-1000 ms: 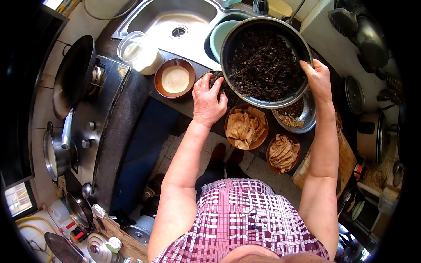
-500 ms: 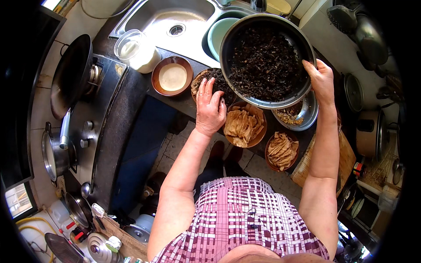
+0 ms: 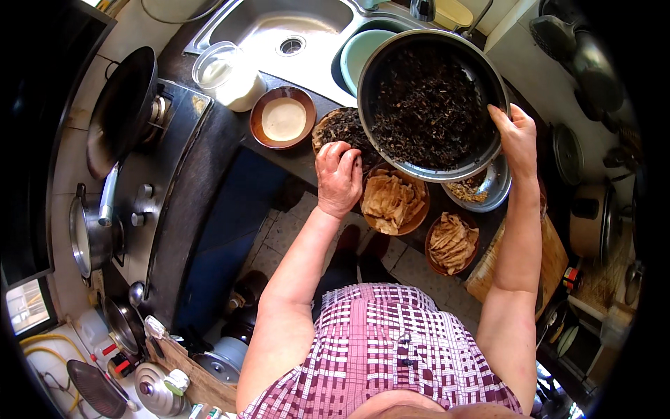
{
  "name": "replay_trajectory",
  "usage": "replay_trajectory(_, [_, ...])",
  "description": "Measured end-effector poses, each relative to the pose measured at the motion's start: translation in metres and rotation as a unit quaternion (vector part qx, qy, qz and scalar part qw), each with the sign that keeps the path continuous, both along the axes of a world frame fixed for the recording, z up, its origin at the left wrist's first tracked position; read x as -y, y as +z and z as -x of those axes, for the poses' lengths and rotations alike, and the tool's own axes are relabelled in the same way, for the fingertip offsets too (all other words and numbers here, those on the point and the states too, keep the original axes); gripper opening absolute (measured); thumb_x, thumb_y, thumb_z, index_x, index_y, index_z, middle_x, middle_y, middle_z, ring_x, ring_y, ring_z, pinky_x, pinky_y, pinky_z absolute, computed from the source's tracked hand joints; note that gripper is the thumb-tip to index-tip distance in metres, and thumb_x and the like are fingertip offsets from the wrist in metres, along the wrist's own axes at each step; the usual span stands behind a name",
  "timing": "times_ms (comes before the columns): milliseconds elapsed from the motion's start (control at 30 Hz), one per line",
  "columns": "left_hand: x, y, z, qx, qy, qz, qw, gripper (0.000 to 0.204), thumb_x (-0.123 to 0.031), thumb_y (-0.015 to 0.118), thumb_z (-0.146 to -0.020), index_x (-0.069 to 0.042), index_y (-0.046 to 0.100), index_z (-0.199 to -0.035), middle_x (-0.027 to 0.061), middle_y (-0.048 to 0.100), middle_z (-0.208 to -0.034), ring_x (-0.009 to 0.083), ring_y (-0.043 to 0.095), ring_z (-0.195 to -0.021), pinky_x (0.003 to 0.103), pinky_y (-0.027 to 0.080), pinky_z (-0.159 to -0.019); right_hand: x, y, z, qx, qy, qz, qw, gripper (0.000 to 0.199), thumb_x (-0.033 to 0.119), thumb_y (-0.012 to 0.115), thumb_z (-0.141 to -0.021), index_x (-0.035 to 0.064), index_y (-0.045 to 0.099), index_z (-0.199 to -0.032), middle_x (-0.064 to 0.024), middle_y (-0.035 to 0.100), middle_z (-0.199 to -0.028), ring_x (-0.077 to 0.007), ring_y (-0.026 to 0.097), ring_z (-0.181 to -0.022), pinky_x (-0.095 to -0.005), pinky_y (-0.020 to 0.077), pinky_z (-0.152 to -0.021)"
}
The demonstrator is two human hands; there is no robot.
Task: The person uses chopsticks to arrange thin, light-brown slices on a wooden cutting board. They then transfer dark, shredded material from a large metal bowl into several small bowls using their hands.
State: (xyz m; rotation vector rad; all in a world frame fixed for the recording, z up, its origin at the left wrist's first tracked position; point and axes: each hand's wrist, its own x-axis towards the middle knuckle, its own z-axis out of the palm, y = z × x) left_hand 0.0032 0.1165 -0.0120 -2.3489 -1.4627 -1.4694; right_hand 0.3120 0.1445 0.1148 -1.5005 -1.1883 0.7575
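Note:
Tilted over the counter is a large dark metal pan (image 3: 371, 70) of dark, finely shredded food (image 3: 433, 105). My right hand (image 3: 516, 136) grips its right rim. Partly behind the pan, a round piece (image 3: 322, 133) with a tan edge carries a layer of the same dark food (image 3: 343, 128). At the near edge of that layer is my left hand (image 3: 339, 178), its fingers bent and drawn together. Its fingertips are partly hidden, so anything in them is unclear. Right of it, a brown bowl (image 3: 419, 215) holds folded tan sheets (image 3: 392, 201).
A brown bowl of cream-coloured batter (image 3: 284, 119) and a clear tub of white powder (image 3: 234, 80) stand at left. A second bowl of tan sheets (image 3: 452, 243), a metal bowl (image 3: 497, 185) and a cutting board (image 3: 551, 255) are at right. The sink (image 3: 300, 21) lies beyond; a wok (image 3: 115, 112) sits left.
My left hand's fingers, earlier stretched over the dark layer, have curled and drawn back toward me. My right hand still holds the pan. The whole view has shifted slightly.

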Motion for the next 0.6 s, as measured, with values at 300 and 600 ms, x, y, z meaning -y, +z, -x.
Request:
replay_trajectory(300, [-0.003, -0.016, 0.006, 0.014, 0.01, -0.018, 1.0, 0.021, -0.004, 0.064, -0.083, -0.006, 0.057, -0.103, 0.0127, 0.054, -0.113, 0.0329, 0.049, -0.11, 0.044, 0.037, -0.099, -0.001, -0.007, -0.002, -0.053, 0.031, -0.041, 0.997, 0.016, 0.011, 0.064, -0.093, -0.0026, 0.068, -0.099, 0.0035, 0.065, -0.078, -0.0012, 0.053, -0.063, -0.0181, 0.0418, -0.055])
replay_trajectory(600, [-0.021, 0.018, 0.005, -0.146, 0.03, 0.012, 0.989, 0.037, -0.018, 0.057, -0.093, -0.007, 0.057, -0.128, 0.0161, 0.049, -0.138, 0.0338, 0.042, -0.132, 0.047, 0.031, -0.108, 0.0, -0.006, -0.005, -0.049, 0.029, -0.041, 0.998, 0.015, 0.011, 0.064, -0.093, -0.0017, 0.069, -0.1, 0.0033, 0.065, -0.079, -0.0012, 0.052, -0.062, -0.0184, 0.0409, -0.054])
